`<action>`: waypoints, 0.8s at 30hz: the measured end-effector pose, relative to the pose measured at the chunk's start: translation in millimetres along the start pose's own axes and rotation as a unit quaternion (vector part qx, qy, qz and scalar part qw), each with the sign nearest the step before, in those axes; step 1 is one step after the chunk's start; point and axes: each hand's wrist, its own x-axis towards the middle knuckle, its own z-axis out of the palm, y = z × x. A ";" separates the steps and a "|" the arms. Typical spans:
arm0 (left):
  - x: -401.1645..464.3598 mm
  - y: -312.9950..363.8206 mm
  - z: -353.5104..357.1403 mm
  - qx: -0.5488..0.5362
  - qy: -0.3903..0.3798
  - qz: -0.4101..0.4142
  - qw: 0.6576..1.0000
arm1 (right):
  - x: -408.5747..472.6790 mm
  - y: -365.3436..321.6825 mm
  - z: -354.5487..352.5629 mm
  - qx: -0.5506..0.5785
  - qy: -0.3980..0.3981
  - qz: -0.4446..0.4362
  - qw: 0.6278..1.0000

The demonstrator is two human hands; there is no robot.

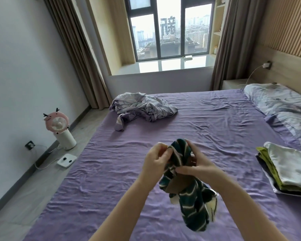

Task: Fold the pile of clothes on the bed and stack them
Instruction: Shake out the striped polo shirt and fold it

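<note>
Two hands, left hand (pixel 155 158) and right hand (pixel 196 164), fingers curled gripping a dark green white-striped garment (pixel 186 186), bunched, hanging above the wrinkled purple bed (pixel 111 180). Right: flat folded stack (pixel 288 173), white over olive. Far: crumpled lilac bedding (pixel 142 106).

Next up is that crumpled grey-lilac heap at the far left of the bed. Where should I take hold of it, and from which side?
Judging by its pose, take the crumpled grey-lilac heap by the loose tail trailing off its near left end. It lies flat and apart from the bunched folds, so a pinch there should lift one layer. Come from the near side, over the bare purple sheet. Both hands are busy on the striped garment.
</note>
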 end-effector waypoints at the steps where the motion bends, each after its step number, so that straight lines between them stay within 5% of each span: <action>1: 5.3 6.0 -2.1 0.019 0.015 0.013 1.000 | -2.8 5.5 -1.2 -0.004 -0.014 -0.003 1.000; 8: 40.8 27.0 -37.0 0.129 0.118 -0.050 0.983 | -6.8 23.0 -36.6 0.073 0.018 0.027 0.997; 12: 45.4 38.0 -36.0 -0.068 0.112 -0.151 0.980 | 0.1 8.9 -12.2 -0.127 0.130 -0.094 0.979; 17: 41.9 49.5 -31.7 -0.213 0.091 -0.166 0.958 | 20.4 5.5 53.2 -0.199 0.064 -0.111 0.972; 20: 39.3 47.2 -56.4 -0.233 0.140 -0.150 0.951 | 28.7 10.4 49.4 -0.101 0.098 -0.066 0.988; 24: 34.5 20.6 -96.1 -0.102 0.230 -0.166 0.953 | 33.6 -1.3 31.4 0.046 0.033 -0.032 0.998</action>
